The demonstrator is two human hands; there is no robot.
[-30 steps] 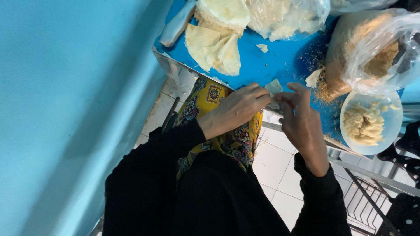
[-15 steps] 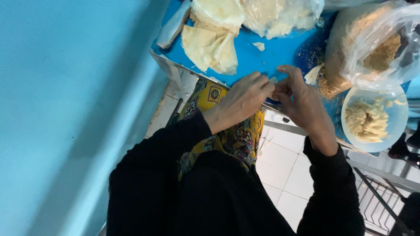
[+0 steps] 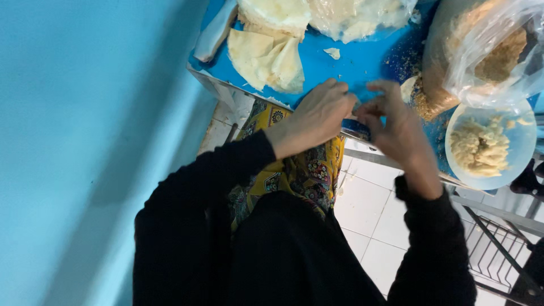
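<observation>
One view is given, taken from a camera worn on the head. The scene is seen from above and close, tilted sideways, down onto the blue table (image 3: 362, 62) edge and white floor (image 3: 377, 218).

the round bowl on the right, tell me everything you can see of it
The bowl is round, shallow and pale blue, plastic by the look of it. It sits upright at the right end of the blue table, partly over its edge, and holds a lumpy cream-coloured filling. A clear plastic bag of brown crumbs overlaps its upper rim. Neither hand touches it; the right hand is nearest.
</observation>
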